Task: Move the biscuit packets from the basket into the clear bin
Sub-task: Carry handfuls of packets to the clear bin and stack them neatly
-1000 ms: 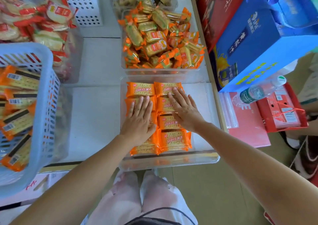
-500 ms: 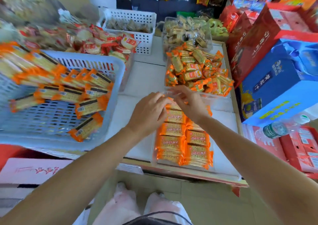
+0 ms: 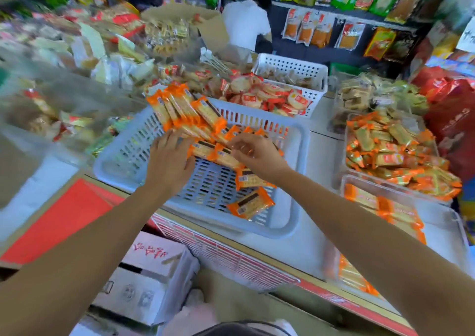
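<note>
A pale blue slatted basket [image 3: 295, 181] sits in the middle, holding orange biscuit packets [image 3: 185, 109] piled at its far side, with a few loose ones [image 3: 250, 203] near the front. My left hand [image 3: 169, 163] rests on the pile with its fingers spread. Beside it, my right hand [image 3: 254, 153] curls its fingers onto a packet in the middle of the basket. At the right edge stands the clear bin [image 3: 442, 222], with rows of the same packets [image 3: 395, 209] laid flat inside.
Behind the clear bin, a second clear bin [image 3: 341, 156] holds loose orange snacks. A white basket [image 3: 290, 66] and red rice-cracker packs [image 3: 257, 91] lie behind the blue basket. A cardboard box [image 3: 154, 271] sits below the counter. A person in white [image 3: 244, 24] stands at the back shelves.
Both hands have left the packet rows in the clear bin and moved left into the blue basket. The camera has swung left and up with them.
</note>
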Tool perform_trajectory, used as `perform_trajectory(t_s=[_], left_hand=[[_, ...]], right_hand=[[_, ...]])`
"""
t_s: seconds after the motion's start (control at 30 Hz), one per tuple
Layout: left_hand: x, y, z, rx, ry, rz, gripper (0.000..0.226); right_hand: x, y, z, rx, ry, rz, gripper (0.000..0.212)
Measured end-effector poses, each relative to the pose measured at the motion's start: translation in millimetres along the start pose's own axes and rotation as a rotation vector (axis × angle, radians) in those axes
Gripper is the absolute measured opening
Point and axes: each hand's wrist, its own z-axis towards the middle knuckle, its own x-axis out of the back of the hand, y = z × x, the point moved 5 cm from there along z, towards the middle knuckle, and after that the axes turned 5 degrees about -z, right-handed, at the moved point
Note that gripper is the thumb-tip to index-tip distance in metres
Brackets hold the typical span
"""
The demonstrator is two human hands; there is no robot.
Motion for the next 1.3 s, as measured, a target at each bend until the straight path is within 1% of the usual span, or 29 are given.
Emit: perform_trajectory(t_s=[0.17, 0.27, 0.33, 0.47, 0.6, 0.73, 0.8, 0.87, 0.93, 0.97, 1.03, 1.1, 1.13, 1.2, 1.27, 1.3], left_hand=[[12, -104, 10, 0.112, -0.085, 0.080, 0.053], [11, -137, 14, 0.131, -0.186, 0.045, 0.060], [8, -147, 13, 0.113, -0.244, 0.009, 0.062], [12, -158, 12, 0.070, -0.257, -0.089, 0.061], [15, -166, 12, 0.040, -0.244, -0.144, 0.060], [12, -169, 11, 0.029, -0.242, -0.147, 0.060], [10, -171, 10, 0.028, -0.243, -0.146, 0.061], [6, -173, 10, 0.031, -0.240, -0.152, 0.061], [6, -174, 11, 0.028, -0.225, -0.169, 0.061], [6, -175, 11, 0.021, -0.216, -0.173, 0.060], [7, -174, 12, 0.006, -0.199, -0.173, 0.059], [9, -173, 14, -0.010, -0.183, -0.167, 0.058], [10, -171, 16, -0.022, -0.174, -0.165, 0.059], [14, -162, 21, -0.060, -0.172, -0.186, 0.066], [19, -148, 27, -0.071, -0.197, -0.303, 0.076], [22, -140, 30, -0.053, -0.205, -0.417, 0.077]], right_hand=[[-66, -11, 54, -0.104, -0.122, -0.101, 0.028], [-94, -13, 75, -0.141, -0.164, -0.157, 0.033], [-112, -17, 86, -0.131, -0.181, -0.160, 0.034], [-143, -26, 110, -0.115, -0.246, -0.194, 0.038], [-170, -21, 128, -0.117, -0.342, -0.328, 0.051], [-190, -15, 138, -0.105, -0.458, -0.571, 0.061], [-197, -17, 142, -0.063, -0.478, -0.648, 0.063], [-199, -21, 146, -0.034, -0.463, -0.650, 0.059], [-197, -23, 148, -0.017, -0.441, -0.598, 0.056], [-194, -24, 149, -0.019, -0.416, -0.524, 0.055], [-181, -30, 150, -0.044, -0.325, -0.249, 0.052], [-161, -40, 149, -0.092, -0.220, 0.022, 0.040], [-152, -44, 149, -0.125, -0.190, 0.119, 0.035], [-136, -49, 147, -0.167, -0.162, 0.249, 0.037], [-124, -53, 144, -0.166, -0.137, 0.357, 0.042], [-118, -56, 141, -0.162, -0.121, 0.409, 0.043]])
